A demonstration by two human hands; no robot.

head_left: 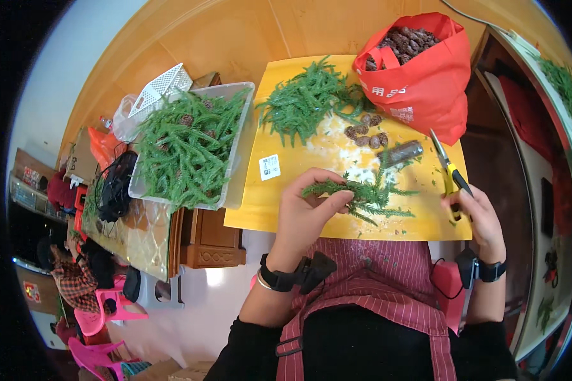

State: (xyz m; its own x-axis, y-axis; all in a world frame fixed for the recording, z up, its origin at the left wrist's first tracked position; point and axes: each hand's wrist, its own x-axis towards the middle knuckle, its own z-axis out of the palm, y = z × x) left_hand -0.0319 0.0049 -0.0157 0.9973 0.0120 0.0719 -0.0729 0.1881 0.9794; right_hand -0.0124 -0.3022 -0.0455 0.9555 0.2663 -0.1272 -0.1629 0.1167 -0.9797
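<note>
Green sprig (370, 192) near pine cones (361, 140) and dark cylinder (403, 153)

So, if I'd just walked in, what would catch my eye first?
Probably the red bag full of brown pine cones, at the yellow board's far right corner. Next, the plastic bin heaped with green sprigs, to its left. Up close, the left hand holds a feathery sprig, the right hand yellow-and-black scissors.

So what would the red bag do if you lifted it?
The red bag would probably sag: its sides look creased and soft. Cones heap near its open top, so some might spill if it tips.
</note>
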